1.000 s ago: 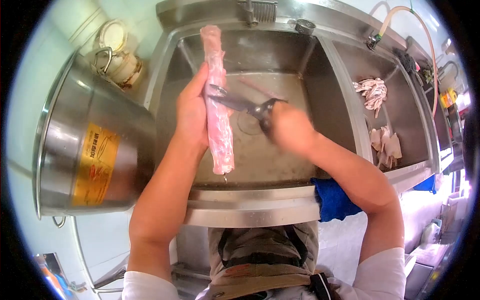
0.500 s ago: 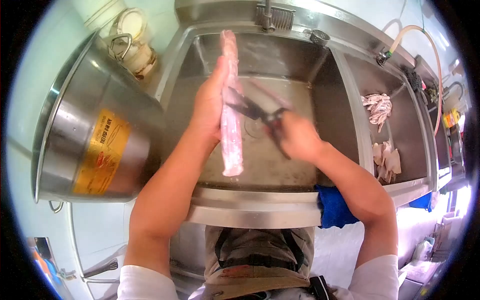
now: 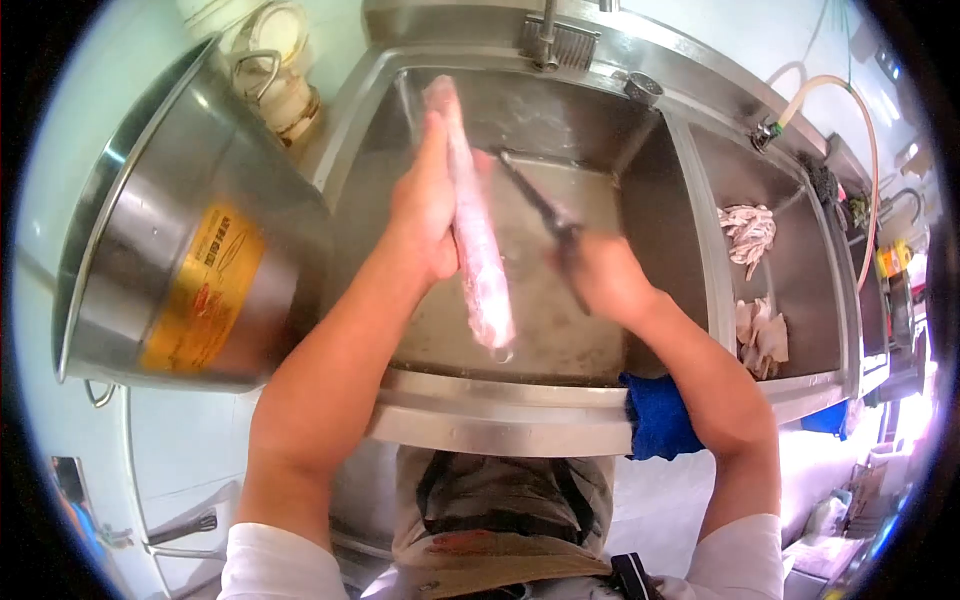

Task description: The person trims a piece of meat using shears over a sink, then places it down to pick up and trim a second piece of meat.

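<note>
My left hand [image 3: 428,200] is wrapped round a long, wet, pale pink piece of raw meat [image 3: 475,235], which slants above the large sink basin [image 3: 560,340]. The meat's kind is not clear. My right hand [image 3: 600,275], blurred by motion, grips dark-handled scissors [image 3: 540,203]. Their blades point up and left, apart from the meat's right side, and look nearly together. Part of the handles is hidden by my fingers.
A tall steel pot [image 3: 150,240] with a yellow label stands left. The smaller right basin holds a heap of pale strips [image 3: 748,235] and flat pale pieces [image 3: 762,335]. A blue cloth [image 3: 660,415] hangs over the front edge, and a faucet [image 3: 548,40] stands behind.
The meat has tilted, its lower end swinging right and its top shifting left. The scissors have moved off the meat, and their spread blades have come closer together.
</note>
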### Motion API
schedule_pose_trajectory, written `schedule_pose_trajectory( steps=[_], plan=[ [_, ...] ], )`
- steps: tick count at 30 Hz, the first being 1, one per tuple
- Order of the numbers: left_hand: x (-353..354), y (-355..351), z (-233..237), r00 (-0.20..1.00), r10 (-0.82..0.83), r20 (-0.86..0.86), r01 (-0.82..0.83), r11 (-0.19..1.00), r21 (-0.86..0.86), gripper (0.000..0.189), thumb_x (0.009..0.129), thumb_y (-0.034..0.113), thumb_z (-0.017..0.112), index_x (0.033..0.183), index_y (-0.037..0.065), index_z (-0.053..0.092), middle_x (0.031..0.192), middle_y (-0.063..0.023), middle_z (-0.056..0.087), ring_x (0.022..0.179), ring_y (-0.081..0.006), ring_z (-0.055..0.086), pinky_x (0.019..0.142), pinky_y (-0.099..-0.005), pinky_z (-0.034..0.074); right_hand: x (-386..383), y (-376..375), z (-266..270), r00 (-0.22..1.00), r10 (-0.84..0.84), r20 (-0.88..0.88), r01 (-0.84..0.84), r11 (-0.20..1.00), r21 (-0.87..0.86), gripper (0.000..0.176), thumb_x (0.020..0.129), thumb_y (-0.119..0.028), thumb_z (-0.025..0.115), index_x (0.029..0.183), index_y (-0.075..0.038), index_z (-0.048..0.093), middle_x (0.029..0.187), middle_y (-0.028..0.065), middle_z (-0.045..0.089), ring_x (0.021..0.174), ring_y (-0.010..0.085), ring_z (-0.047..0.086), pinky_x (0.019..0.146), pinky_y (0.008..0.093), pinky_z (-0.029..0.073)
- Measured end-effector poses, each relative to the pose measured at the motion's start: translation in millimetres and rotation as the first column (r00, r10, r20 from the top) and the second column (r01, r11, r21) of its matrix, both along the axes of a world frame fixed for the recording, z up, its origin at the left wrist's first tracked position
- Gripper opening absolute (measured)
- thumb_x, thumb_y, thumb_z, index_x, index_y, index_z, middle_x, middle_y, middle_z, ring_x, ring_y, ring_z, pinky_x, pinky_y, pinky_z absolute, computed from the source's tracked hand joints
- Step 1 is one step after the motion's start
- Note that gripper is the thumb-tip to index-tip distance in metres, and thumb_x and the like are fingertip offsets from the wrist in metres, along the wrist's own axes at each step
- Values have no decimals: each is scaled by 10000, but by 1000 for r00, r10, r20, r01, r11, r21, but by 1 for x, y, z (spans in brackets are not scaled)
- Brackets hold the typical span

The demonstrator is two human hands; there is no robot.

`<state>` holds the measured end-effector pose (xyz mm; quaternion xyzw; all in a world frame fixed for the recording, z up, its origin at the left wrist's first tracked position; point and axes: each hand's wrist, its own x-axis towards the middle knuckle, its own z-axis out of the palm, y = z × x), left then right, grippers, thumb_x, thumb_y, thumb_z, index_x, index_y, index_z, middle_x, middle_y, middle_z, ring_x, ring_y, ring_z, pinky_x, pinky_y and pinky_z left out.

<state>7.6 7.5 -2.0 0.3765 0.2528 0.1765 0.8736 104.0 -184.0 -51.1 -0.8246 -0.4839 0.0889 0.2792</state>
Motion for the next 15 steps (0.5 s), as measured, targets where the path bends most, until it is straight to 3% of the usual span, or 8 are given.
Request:
schedule_pose_trajectory(
  steps=[3,6,11,15],
  plan=[
    [2,12,-9,993,-31,110,26,999,48,521,889,611,445,820,101,528,656,-19,487,558,-141,470,475,-274,387,-1,-8,1,988,95,118,-94,995,-14,142,732,-112,633,796,-6,565,765,202,600,702,395,590,643,450,483],
    [-4,22,-8,980,-157,125,153,987,41,518,894,601,438,731,112,491,587,-14,456,487,-149,438,456,-286,384,4,-11,-2,953,150,262,-150,988,-18,110,752,-115,621,832,-47,589,805,196,582,733,399,579,645,464,476],
    [-3,26,-6,995,-39,97,37,999,25,511,897,575,453,708,100,472,583,-28,444,440,-179,427,391,-315,354,0,-12,5,880,251,403,-245,967,-66,250,686,-115,659,848,22,526,822,211,594,776,376,597,684,444,482],
    [0,33,-12,998,0,57,-1,1000,2,511,889,575,465,718,93,471,595,-39,450,441,-193,436,385,-333,358,-6,-11,-6,851,214,480,-164,976,-144,229,707,-116,659,824,30,527,767,208,595,714,374,604,635,438,495]
  ],
)
